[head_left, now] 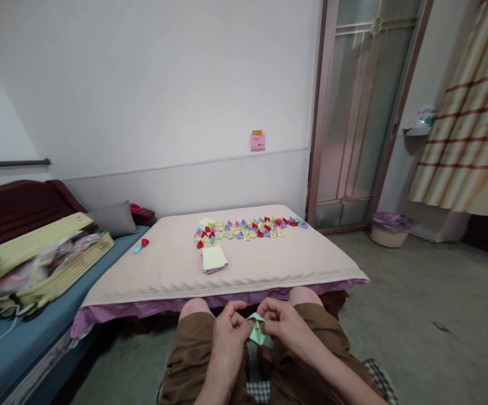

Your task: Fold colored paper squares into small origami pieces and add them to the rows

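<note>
Green folded paper (256,331): small, partly creased piece, held over the lap between the knees, just short of the near table edge.
Head view, left hand (229,332): fingers curled in, thumb and fingertips pinched on the paper's left edge.
Head view, right hand (288,329): closed the same way on the right edge; the two hands almost touch.
Handling (judged): very light, thin, limp until creased; crushes or tears easily. Not slippery.
Where to hold (judged): by edges and corners with fingertips, clear of the folds.
Table (168,264): low, under a pale cloth with a purple hem, straight ahead of the knees.
Folded pieces (248,228): a long scatter of red, yellow, purple and blue ones along the far side.
Paper stack (214,259): flat sheets, nearer, apart from the scatter.
Stray pieces (141,245): one red, one blue, off to the left.
Bench (16,349): blue cushion at left, carrying a yellow bag (37,259) and a grey pillow (113,219).
Bin (389,229): on the floor at right, beside the door (362,112).
In the way: nothing between hands and table; the cloth's hem hangs just beyond the knuckles.
</note>
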A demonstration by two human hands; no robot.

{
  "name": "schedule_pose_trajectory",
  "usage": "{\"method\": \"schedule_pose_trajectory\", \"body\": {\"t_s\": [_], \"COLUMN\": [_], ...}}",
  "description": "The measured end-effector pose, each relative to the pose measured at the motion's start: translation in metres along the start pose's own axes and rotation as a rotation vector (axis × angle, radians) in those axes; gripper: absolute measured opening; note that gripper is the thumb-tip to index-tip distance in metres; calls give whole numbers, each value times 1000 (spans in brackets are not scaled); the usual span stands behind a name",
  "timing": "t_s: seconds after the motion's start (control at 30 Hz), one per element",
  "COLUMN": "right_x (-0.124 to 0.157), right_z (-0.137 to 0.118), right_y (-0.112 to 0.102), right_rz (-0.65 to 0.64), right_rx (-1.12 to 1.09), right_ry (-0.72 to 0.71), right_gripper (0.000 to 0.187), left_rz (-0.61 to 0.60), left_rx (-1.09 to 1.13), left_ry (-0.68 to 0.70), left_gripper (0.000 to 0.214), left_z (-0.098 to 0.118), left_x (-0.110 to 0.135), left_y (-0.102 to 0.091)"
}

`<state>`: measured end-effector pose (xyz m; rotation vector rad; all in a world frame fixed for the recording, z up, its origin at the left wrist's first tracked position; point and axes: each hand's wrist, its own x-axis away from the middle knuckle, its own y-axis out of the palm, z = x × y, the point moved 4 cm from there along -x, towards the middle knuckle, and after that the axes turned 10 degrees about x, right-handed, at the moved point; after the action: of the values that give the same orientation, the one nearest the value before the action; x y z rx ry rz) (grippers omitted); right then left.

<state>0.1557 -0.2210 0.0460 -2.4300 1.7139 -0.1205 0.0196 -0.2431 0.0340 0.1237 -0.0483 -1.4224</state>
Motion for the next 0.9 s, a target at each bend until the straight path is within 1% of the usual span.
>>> {"method": "schedule_pose_trajectory", "body": {"t_s": [0.13,0.23,0.33,0.47,0.63,0.8,0.9], "right_x": [1,2,4,6,8,9,11], "right_z": [-2,-3,-3,-4,-2,-5,-9], "right_y": [3,4,3,1,4,2,2], "right_rz": [11,11,16,27,-13,12,37], "right_rx": [3,4,23,74,99,154,248], "right_ry": [-4,-6,-25,-84,-146,-146,-177], "right_gripper": [10,10,9,7,8,6,9], "left_rz": [57,60,49,15,-2,-5,-19], "left_rx": [-139,-263,-318,-348,-392,-336,-306], "left_ry": [60,89,103,124,149,160,186], "left_gripper": [30,33,33,31,33,34,35], "left_z": [5,7,7,8,13,13,14], "left_x": [4,5,7,10,10,12,14], "left_y": [3,4,4,6,7,5,5]}}
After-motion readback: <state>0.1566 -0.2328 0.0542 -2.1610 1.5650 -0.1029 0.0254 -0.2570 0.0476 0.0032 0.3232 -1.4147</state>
